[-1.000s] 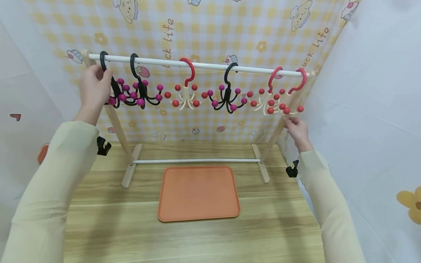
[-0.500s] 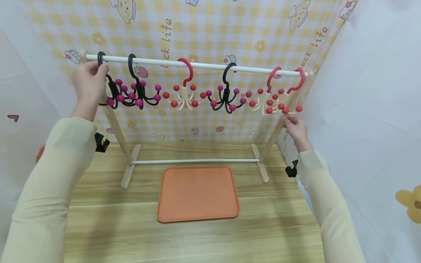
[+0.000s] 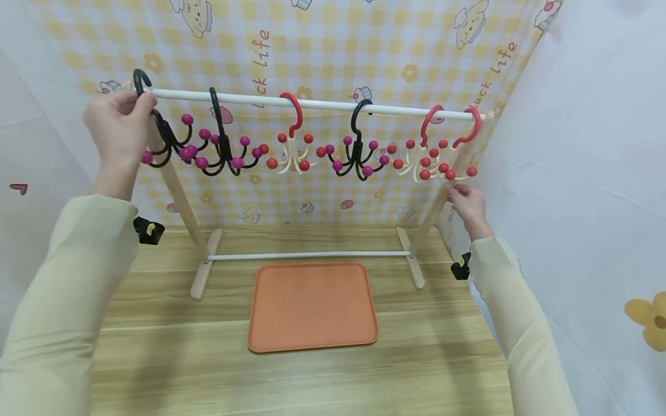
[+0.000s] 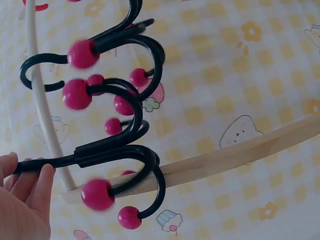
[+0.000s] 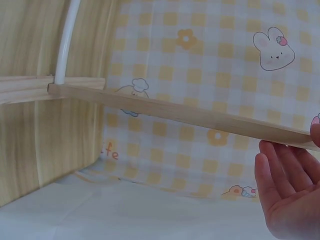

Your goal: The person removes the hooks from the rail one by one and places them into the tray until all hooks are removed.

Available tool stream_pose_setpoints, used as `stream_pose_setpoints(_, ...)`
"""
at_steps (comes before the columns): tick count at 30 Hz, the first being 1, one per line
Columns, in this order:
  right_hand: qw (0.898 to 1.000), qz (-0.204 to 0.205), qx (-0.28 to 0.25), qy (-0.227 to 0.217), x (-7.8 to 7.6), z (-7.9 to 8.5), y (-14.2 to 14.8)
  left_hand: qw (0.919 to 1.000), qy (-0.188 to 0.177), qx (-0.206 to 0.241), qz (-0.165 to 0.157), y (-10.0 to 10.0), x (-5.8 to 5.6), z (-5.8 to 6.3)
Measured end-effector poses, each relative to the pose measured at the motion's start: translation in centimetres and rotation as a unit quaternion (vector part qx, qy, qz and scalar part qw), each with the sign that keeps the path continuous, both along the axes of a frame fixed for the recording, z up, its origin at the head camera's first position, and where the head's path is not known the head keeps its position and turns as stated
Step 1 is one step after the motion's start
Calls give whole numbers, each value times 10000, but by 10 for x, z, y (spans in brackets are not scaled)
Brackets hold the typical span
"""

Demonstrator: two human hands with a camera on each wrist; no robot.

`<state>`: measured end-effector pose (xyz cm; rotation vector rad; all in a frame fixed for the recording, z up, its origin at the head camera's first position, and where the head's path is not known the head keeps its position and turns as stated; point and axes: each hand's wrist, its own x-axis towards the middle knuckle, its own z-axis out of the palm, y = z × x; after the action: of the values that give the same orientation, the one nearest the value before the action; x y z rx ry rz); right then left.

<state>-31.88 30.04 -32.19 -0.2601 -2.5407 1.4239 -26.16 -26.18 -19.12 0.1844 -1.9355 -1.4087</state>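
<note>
My left hand [image 3: 117, 130] pinches the hook neck of a black octopus-style hanger [image 3: 166, 133] with magenta ball tips. Its hook stands above the left end of the white rail [image 3: 244, 99], and the hanger tilts. In the left wrist view, thumb and fingers are round the black stem [image 4: 45, 164]. A second black hanger [image 3: 224, 147] hangs close beside it, its prongs overlapping the held one. My right hand [image 3: 470, 209] grips the rack's right wooden post [image 3: 436, 211] just below the red-and-cream hangers; in the right wrist view the thumb lies over the post [image 5: 200, 116], fingers under it.
Along the rail hang a red-and-cream hanger [image 3: 293, 147], another black hanger [image 3: 358, 150] and two more red-and-cream ones at right. An orange tray [image 3: 312, 309] lies on the wooden table [image 3: 291, 381] before the lower bar [image 3: 312, 254]. A checked cloth hangs behind.
My left hand has moved left and slightly up, lifting the black hanger's hook above the rail's end. The neighbouring black hanger has turned and swung slightly. The right hand keeps its hold.
</note>
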Motion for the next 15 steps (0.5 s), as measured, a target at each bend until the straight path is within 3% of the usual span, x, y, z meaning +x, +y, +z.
stream_pose_setpoints(7, 10000, 2, -14, -59, 1, 1, 0, 9996, 125, 156, -213, 2, 19, 5)
stream_pose_setpoints(15, 9999, 16, 28, -107, 1, 2, -1, 9975, -229, 427, -518, 6, 38, -10)
